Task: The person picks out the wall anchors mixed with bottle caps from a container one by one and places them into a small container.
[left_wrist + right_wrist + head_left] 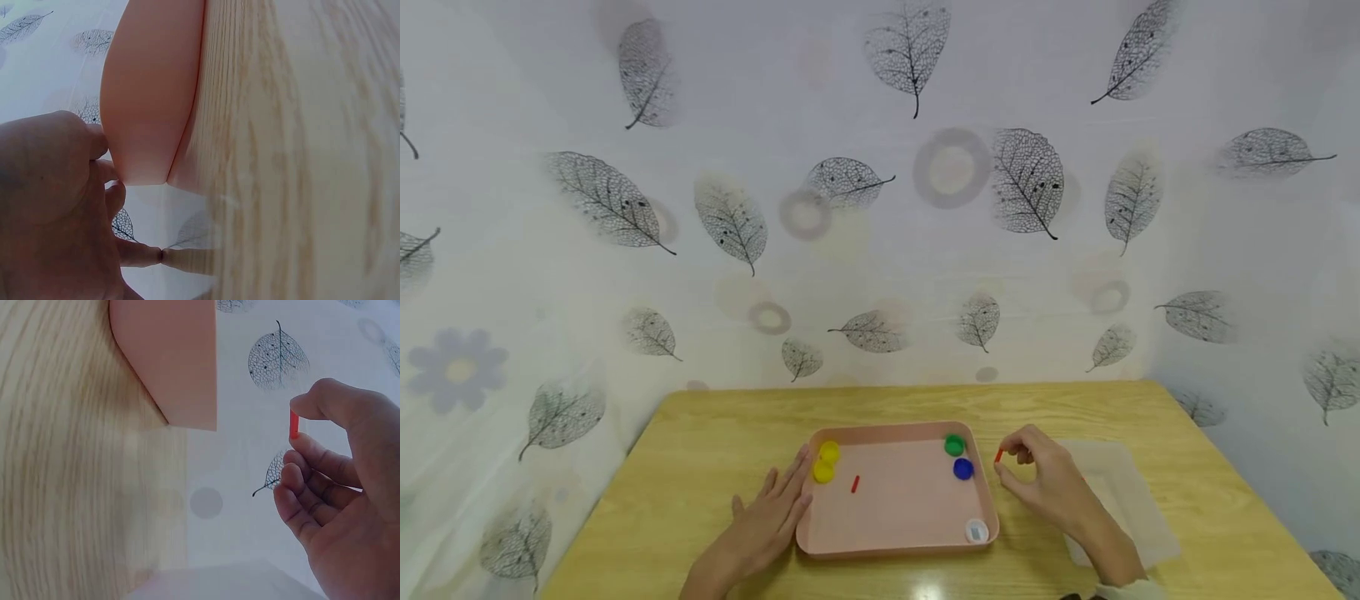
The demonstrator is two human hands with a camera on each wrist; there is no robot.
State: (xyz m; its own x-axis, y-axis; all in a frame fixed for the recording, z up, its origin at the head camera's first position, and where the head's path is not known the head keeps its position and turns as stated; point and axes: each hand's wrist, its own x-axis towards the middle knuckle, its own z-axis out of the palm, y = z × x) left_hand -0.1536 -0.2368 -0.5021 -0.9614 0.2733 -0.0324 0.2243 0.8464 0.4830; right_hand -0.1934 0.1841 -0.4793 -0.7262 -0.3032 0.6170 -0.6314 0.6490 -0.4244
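Between thumb and index finger, my right hand (1047,481) pinches a small red stick (294,424) by its two ends, just right of the pink tray (895,521). In the head view my left hand (762,521) lies with extended fingers against the tray's left wall; the left wrist view has the fingertips at the tray's rim. A second red stick (855,484) lies inside the tray, left of its middle. Two yellow round pieces (826,462) sit at the upper left, a green cap (954,445) and a blue cap (963,469) at the upper right.
A white round piece (977,531) with a grey mark sits in the tray's lower right corner. Under and behind my right forearm lies a translucent whitish sheet or lid (1138,500). The wooden table (662,492) meets leaf-patterned curtains (865,275) at the back and sides.
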